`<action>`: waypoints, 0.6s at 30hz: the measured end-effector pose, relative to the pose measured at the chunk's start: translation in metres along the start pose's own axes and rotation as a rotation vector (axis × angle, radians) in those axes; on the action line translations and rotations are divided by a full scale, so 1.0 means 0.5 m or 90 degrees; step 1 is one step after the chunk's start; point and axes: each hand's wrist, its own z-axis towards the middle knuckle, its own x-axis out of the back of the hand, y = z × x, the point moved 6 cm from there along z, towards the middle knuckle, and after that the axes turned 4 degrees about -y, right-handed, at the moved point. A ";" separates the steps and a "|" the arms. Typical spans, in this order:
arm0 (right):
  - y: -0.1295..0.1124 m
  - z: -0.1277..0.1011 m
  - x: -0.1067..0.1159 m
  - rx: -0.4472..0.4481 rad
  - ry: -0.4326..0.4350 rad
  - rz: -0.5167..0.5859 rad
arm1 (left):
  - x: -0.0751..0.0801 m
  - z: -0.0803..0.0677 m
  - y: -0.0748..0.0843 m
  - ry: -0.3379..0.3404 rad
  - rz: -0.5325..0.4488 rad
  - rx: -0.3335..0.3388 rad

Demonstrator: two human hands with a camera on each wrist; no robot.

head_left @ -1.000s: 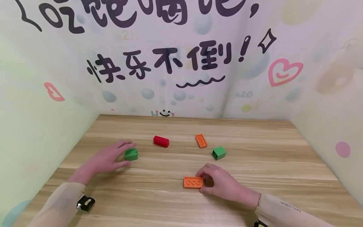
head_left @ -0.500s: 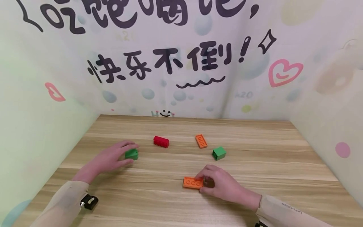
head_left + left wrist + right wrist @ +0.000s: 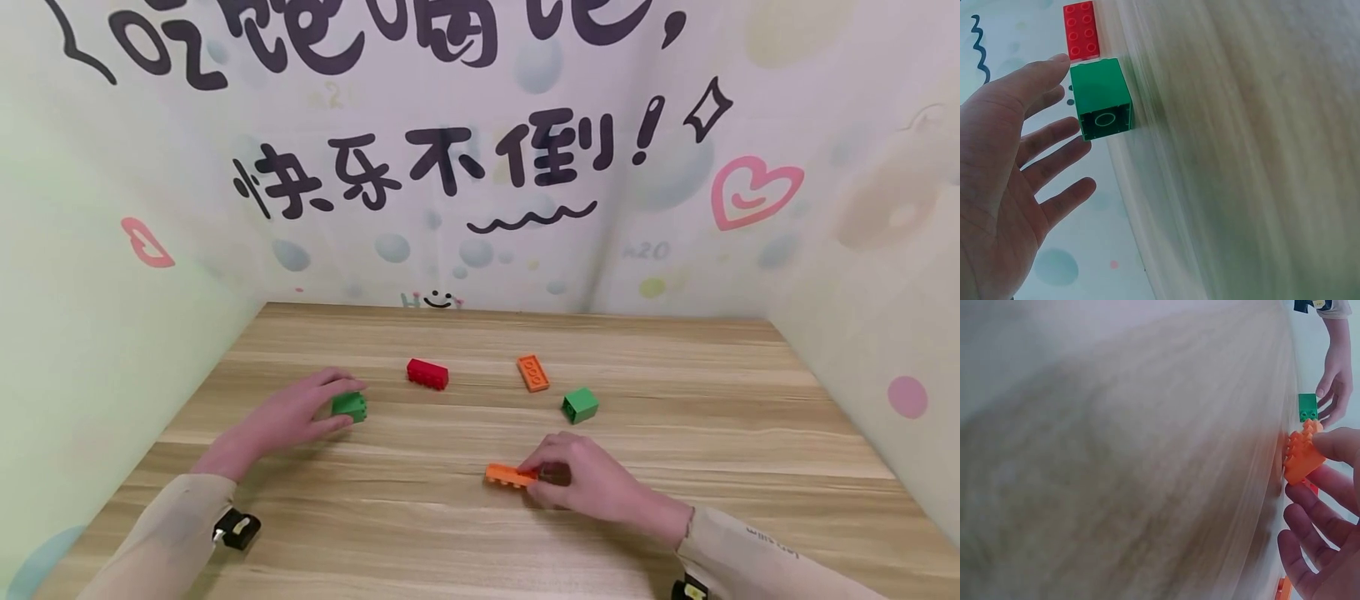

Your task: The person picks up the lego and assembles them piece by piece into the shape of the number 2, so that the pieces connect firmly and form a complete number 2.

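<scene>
On the pale wooden bench, the right hand pinches one end of a flat orange plastic building plate, tilting it up on edge near the front middle. The left hand curls its thumb and fingers around a small green plastic cube brick at the left. Behind them lie a red rectangular brick, a second orange plate and another green cube brick.
</scene>
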 end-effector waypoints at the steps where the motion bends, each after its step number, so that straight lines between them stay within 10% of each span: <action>1: 0.001 0.001 0.001 0.004 0.002 0.000 | 0.001 0.000 0.000 0.002 0.003 -0.001; 18: 0.031 0.023 0.016 -0.026 -0.009 0.084 | 0.001 -0.010 -0.011 0.003 0.018 0.015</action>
